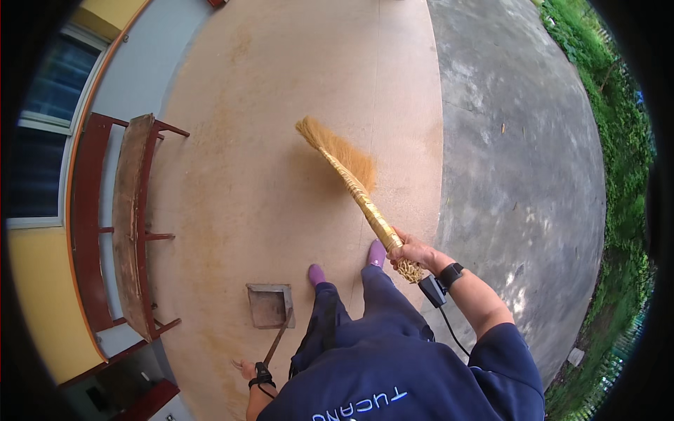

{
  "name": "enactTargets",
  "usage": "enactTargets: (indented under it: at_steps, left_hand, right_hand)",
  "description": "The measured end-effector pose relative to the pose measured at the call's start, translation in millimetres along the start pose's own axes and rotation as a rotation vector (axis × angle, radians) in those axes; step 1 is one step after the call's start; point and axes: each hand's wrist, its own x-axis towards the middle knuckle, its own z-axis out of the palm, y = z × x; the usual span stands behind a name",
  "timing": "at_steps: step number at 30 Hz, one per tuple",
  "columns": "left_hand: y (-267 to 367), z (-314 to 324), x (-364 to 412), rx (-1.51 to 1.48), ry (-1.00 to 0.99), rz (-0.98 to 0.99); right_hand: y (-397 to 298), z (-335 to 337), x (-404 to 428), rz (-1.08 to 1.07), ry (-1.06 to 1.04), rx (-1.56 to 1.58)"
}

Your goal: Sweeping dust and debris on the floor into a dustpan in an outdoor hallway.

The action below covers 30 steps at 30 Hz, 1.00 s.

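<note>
My right hand (416, 251) grips a grass broom (371, 211) near the butt of its handle, which is wrapped in shiny gold-coloured strips. Bare stalk ends stick out below the fist. The broom's fanned bristles (345, 155) point forward and left over the tan floor; whether they touch it I cannot tell. At lower left, my left hand (245, 370) has its fingers apart with nothing visible in them. Close by that wrist passes the thin handle (278, 337) of a dustpan, its upper end hidden. The worn dustpan (268, 307) is on the floor left of my feet.
A long wooden bench (131, 226) with reddish legs runs along the left, before a wall with a window (50, 126). To the right, the tan floor (253, 210) meets grey concrete (505, 173) with a few leaves. Green plants (621, 210) line the far right.
</note>
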Motion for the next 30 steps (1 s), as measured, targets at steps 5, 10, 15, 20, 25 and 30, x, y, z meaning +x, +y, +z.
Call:
enactTargets:
  at_steps: [5, 10, 15, 20, 25, 30]
  left_hand:
    - [30.6, 14.5, -53.9, -0.456, -0.04, -0.269]
    - [69.2, -12.1, -82.0, -0.19, -0.129, -0.171]
    - [75.3, 16.1, -63.4, -0.981, 0.042, -0.946]
    - [130.2, 23.2, -49.7, -0.871, 0.038, -0.732]
    - [164.6, 12.8, 2.8, -0.931, -0.055, -0.707]
    - [202.8, -18.8, 43.2, -0.864, -0.117, -0.705]
  right_hand:
    - [-1.8, 26.6, -19.4, 0.148, -0.153, 0.143]
    - [-8.6, -25.9, 21.6, 0.256, -0.181, 0.374]
    - [-63.4, -108.9, 41.6, 0.223, 0.012, 0.411]
    - [-104.4, -88.0, 69.2, 0.089, 0.12, 0.276]
    - [-109.9, 8.2, 81.6, 0.196, -0.097, 0.241]
    - [-113.1, 70.1, 150.4, 0.302, -0.3, 0.153]
